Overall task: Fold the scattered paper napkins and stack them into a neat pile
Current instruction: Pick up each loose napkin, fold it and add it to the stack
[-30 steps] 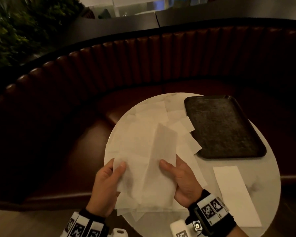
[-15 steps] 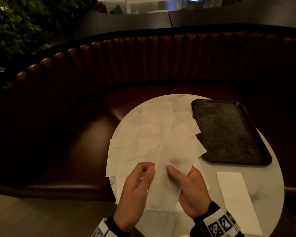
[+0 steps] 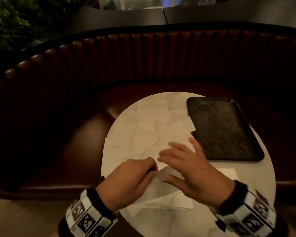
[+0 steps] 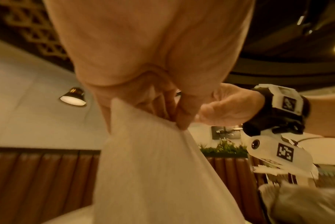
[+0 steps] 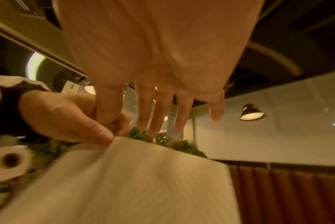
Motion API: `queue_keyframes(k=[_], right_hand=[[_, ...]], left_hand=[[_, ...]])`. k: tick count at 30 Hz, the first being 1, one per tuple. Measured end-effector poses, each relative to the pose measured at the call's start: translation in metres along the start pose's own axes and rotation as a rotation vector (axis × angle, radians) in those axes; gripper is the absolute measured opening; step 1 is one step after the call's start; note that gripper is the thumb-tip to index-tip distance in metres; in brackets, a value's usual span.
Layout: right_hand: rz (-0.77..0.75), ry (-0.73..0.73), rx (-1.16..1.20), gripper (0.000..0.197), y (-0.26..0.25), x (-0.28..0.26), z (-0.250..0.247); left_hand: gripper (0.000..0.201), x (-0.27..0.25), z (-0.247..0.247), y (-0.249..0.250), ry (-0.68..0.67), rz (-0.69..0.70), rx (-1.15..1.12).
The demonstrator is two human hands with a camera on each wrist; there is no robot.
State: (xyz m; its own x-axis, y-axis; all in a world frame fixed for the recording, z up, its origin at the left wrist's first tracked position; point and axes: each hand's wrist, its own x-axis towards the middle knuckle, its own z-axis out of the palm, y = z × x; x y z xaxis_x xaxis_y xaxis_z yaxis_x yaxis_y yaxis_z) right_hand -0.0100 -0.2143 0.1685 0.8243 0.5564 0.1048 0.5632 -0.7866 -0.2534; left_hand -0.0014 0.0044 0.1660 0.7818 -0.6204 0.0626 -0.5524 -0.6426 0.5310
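Several loose white napkins [image 3: 152, 127] lie scattered over the left half of the round white table [image 3: 256, 185]. My left hand [image 3: 153, 168] pinches the edge of one napkin [image 3: 162, 187] near the table's front; that pinch shows in the left wrist view [image 4: 180, 125] on the napkin [image 4: 153, 166]. My right hand [image 3: 171, 165] lies over the same napkin with fingers [image 5: 162, 113] straight and spread, thumb beside the left fingertips. Part of a folded napkin [image 3: 229, 173] shows to the right of my right hand.
A dark rectangular tray [image 3: 220, 127] sits on the right half of the table, just beyond my right fingers. A curved brown padded bench [image 3: 143, 62] wraps round the far side. Plants [image 3: 15, 19] stand at the far left.
The napkin I held up in both hands has come down toward the table. My hands moved together, the right hand let go and spread flat over the paper, and the left keeps its pinch.
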Motion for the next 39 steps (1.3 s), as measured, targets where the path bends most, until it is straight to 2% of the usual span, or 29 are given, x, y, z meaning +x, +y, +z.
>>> queue_keyframes(k=[2, 5, 9, 15, 18, 24, 31, 35, 39], right_hand=[[-0.02, -0.145, 0.041, 0.037, -0.001, 0.012, 0.003], [0.011, -0.063, 0.345, 0.028, -0.001, 0.017, 0.005], [0.244, -0.004, 0.679, 0.016, 0.007, -0.001, 0.004], [0.611, 0.123, 0.923, 0.006, 0.028, -0.043, 0.016], [0.739, 0.12, 0.986, 0.007, 0.032, -0.067, 0.03], [1.023, 0.131, 1.015, 0.01, 0.055, -0.136, 0.059], [1.406, 0.178, 0.964, 0.001, 0.091, -0.213, 0.12], [1.502, 0.151, 0.859, 0.009, 0.113, -0.229, 0.141], [1.52, 0.074, 0.723, 0.01, 0.132, -0.23, 0.154]], left_hand=[[0.014, 0.006, -0.01, -0.001, -0.044, 0.066, 0.11], [0.015, 0.012, -0.023, -0.003, -0.088, 0.1, 0.109], [0.012, 0.015, -0.035, -0.014, -0.121, 0.038, 0.0], [0.002, 0.032, -0.02, -0.031, -0.147, -0.166, -0.263], [0.005, 0.053, 0.005, -0.033, -0.176, -0.181, -0.334], [0.012, 0.124, 0.06, -0.019, -0.381, -0.022, -0.111], [0.011, 0.23, 0.202, 0.039, -0.535, 0.187, 0.024], [0.018, 0.267, 0.267, 0.063, -0.583, 0.281, 0.141], [0.023, 0.288, 0.302, 0.065, -0.586, 0.337, 0.316]])
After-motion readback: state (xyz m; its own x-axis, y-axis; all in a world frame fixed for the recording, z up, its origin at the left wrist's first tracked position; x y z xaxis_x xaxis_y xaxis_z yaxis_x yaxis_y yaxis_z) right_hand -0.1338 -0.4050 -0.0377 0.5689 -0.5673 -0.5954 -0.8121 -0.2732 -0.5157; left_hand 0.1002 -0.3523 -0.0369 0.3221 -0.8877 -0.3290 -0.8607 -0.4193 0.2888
